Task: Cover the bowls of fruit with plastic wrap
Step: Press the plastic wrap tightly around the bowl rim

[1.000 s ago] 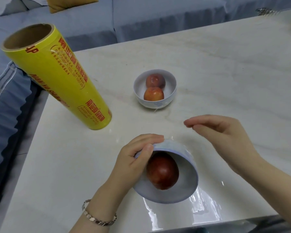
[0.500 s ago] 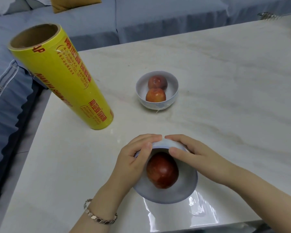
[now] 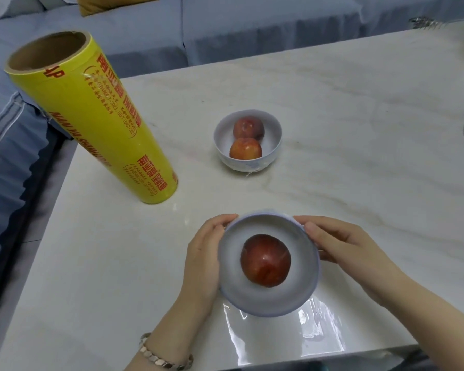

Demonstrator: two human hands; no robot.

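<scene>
**Both hands wrapped around the bowl with the one fruit in it**

The person has a white bowl (image 3: 300,282) held between both hands, right in front of them on the pale marble table (image 3: 373,162). The left hand (image 3: 202,263) is curled round the bowl's left side, with its fingertips reaching the far rim. The right hand (image 3: 340,245) grips the right side with the thumb lying on the rim. So the hands are apart, one on each side, and both are clamped on the same bowl.

A single dark red fruit (image 3: 265,260) sits in the middle of it. There's streaky glare across the fruit that looks like film pulled over the top, but I can't tell for sure. A shiny, wrinkly sheet of wrap (image 3: 319,333) lies flat on the table just on the near side of the hands, running out from under the bowl.

Beyond the fingertips, well clear of them, is a second bowl (image 3: 276,135) holding two fruits (image 3: 245,149), one behind the other. The yellow roll of plastic wrap (image 3: 97,124) stands on end beyond the left hand and off to its left.

There's a metal bracelet (image 3: 164,357) on the left wrist and a blue-grey sofa (image 3: 252,30) past the table.
</scene>
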